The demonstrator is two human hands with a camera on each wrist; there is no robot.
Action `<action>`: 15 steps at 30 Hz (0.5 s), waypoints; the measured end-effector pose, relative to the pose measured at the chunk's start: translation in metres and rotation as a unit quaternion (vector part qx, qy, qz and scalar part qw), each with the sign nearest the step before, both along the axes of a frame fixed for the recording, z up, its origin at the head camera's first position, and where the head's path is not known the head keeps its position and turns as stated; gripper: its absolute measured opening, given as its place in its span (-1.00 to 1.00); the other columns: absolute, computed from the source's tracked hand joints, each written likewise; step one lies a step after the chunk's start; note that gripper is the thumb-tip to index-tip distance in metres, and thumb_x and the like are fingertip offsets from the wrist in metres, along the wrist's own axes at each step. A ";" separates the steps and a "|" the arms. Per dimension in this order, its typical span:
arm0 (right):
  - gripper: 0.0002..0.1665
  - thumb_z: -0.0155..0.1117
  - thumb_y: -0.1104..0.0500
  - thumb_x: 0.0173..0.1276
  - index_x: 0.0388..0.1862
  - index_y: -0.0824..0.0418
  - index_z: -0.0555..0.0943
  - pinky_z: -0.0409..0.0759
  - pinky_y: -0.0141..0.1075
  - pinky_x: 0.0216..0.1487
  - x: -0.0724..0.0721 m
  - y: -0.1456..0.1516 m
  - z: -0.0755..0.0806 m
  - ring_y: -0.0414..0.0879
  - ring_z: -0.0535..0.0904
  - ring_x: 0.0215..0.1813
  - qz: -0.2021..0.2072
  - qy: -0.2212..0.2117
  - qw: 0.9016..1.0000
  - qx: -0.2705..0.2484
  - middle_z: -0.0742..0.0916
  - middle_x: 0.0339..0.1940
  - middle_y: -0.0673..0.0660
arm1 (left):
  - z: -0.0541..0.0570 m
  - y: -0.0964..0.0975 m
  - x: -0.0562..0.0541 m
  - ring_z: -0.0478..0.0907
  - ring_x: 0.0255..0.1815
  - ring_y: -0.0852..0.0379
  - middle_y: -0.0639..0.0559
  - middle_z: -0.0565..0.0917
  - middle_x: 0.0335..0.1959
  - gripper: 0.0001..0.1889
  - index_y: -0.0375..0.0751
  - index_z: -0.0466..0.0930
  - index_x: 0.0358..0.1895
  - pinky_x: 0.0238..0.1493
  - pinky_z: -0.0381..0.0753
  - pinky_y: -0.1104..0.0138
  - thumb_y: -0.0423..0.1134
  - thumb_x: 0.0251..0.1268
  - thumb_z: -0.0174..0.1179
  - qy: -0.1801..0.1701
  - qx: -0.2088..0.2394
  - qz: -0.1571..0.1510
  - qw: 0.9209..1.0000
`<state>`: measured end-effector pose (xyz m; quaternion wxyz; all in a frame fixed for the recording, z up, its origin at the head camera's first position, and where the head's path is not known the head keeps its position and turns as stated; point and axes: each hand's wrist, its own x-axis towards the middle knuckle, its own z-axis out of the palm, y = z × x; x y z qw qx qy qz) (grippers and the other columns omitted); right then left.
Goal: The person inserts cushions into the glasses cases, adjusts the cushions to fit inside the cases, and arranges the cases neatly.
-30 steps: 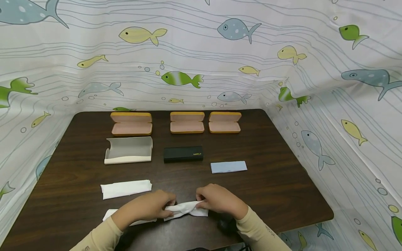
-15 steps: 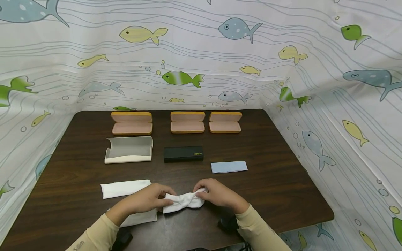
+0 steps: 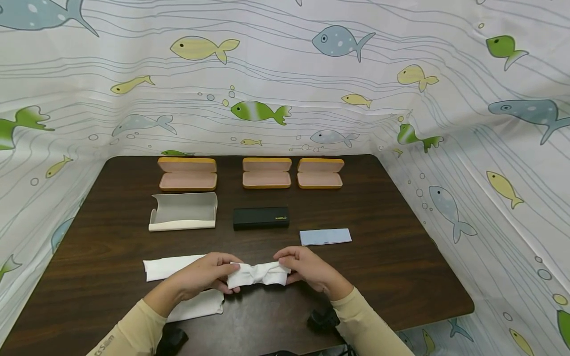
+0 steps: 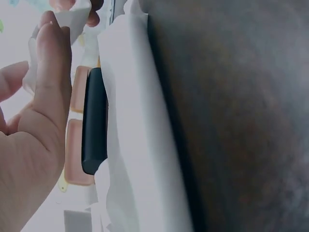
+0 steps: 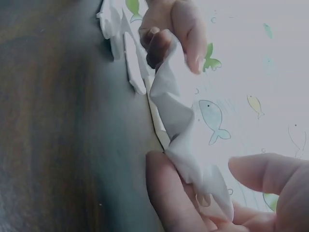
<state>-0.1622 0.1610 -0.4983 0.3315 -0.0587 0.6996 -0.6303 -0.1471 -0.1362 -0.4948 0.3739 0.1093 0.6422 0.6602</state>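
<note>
Both hands hold a narrow folded white cloth (image 3: 259, 275), creased at its middle, above the near part of the table. My left hand (image 3: 200, 278) pinches its left end between thumb and fingers. At the other end, my right hand (image 3: 313, 271) grips it with the thumb on the near face. In the right wrist view the cloth (image 5: 176, 113) is rumpled into folds between the two hands. Two more folded white cloths lie by my left arm: an upper one (image 3: 169, 268) and a lower one (image 3: 198, 305), each partly covered by the arm.
Three open pink-lined glasses cases, left (image 3: 188, 181), middle (image 3: 266, 180) and right (image 3: 320, 180), line the table's back. Before them are an open white case (image 3: 184, 212), a closed black case (image 3: 261, 218) and a folded light blue cloth (image 3: 325, 237). A fish-print curtain (image 3: 285, 74) surrounds the table.
Both hands have raised the white cloth up from the table's near side and moved it slightly away from me. It has been turned so its face shows flatter, with a pinched middle.
</note>
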 end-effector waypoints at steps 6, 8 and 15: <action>-0.60 0.03 0.21 0.64 0.25 0.50 0.50 0.73 -0.21 -0.11 -0.002 0.002 0.002 -0.06 0.67 -0.09 -0.023 -0.027 0.999 -0.026 0.66 0.02 0.25 | -0.001 -0.004 -0.005 0.74 -0.14 -0.02 -0.24 0.72 -0.12 -0.49 -0.57 0.35 0.34 -0.14 0.74 0.27 -0.14 0.66 -0.04 -0.035 0.014 0.019 0.999; -0.60 0.03 0.22 0.64 0.24 0.51 0.49 0.72 -0.23 -0.10 -0.003 0.003 0.002 -0.07 0.66 -0.08 -0.021 -0.024 0.999 -0.033 0.65 0.03 0.25 | -0.001 -0.005 -0.006 0.74 -0.12 -0.02 -0.23 0.72 -0.09 -0.49 -0.56 0.35 0.35 -0.11 0.73 0.27 -0.13 0.66 -0.05 -0.040 0.014 0.020 0.999; -0.66 0.09 0.32 0.58 0.22 0.50 0.51 0.69 -0.30 -0.08 -0.005 0.003 0.003 -0.08 0.65 -0.07 -0.020 -0.006 0.999 -0.043 0.66 0.03 0.25 | 0.001 -0.006 -0.013 0.73 -0.13 0.00 -0.25 0.67 -0.03 -0.49 -0.55 0.35 0.36 -0.12 0.73 0.29 -0.13 0.65 -0.01 -0.044 0.025 0.031 0.998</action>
